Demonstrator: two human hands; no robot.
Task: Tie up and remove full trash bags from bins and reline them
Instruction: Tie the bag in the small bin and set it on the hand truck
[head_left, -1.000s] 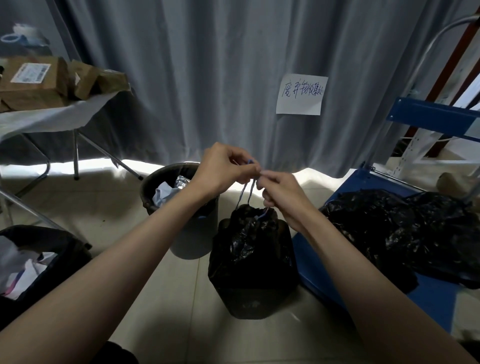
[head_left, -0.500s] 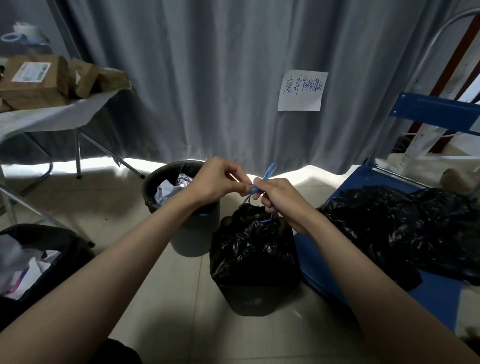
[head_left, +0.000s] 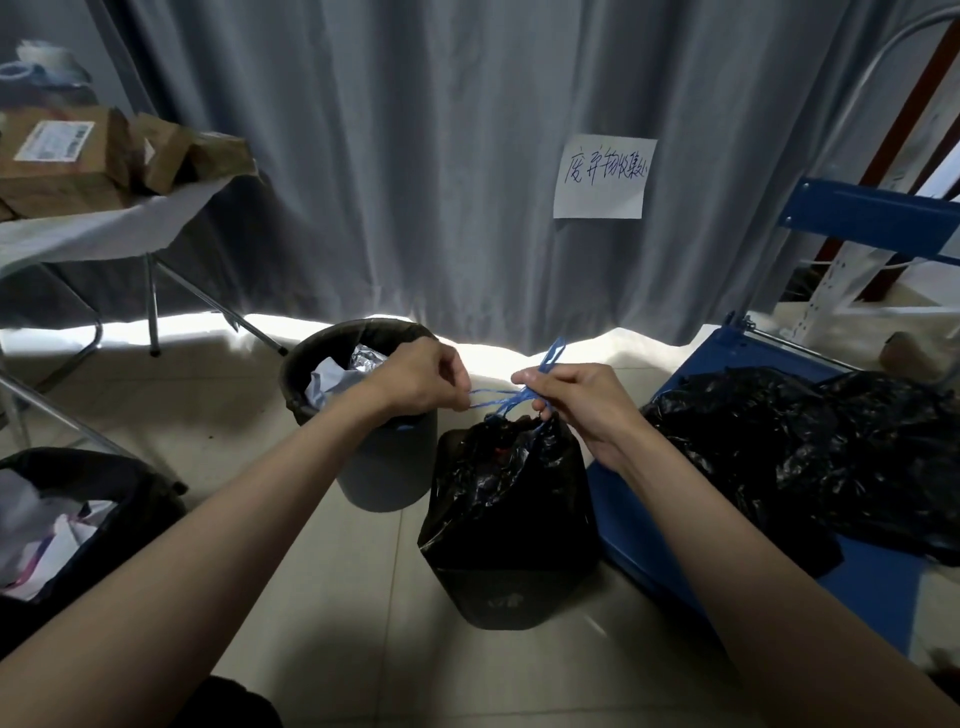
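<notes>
At frame centre, the left hand (head_left: 422, 379) and right hand (head_left: 582, 400) are each pinching an end of the blue drawstring (head_left: 498, 401), grips curled tight, stretching it above the black trash bag (head_left: 506, 499), which is sitting gathered in its bin (head_left: 501, 597) beside a grey bin (head_left: 384, 467).

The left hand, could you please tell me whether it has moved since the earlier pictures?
Yes. The left hand has pulled leftward, away from the right hand, and now sits over the grey bin's rim, stretching the blue drawstring.
</notes>
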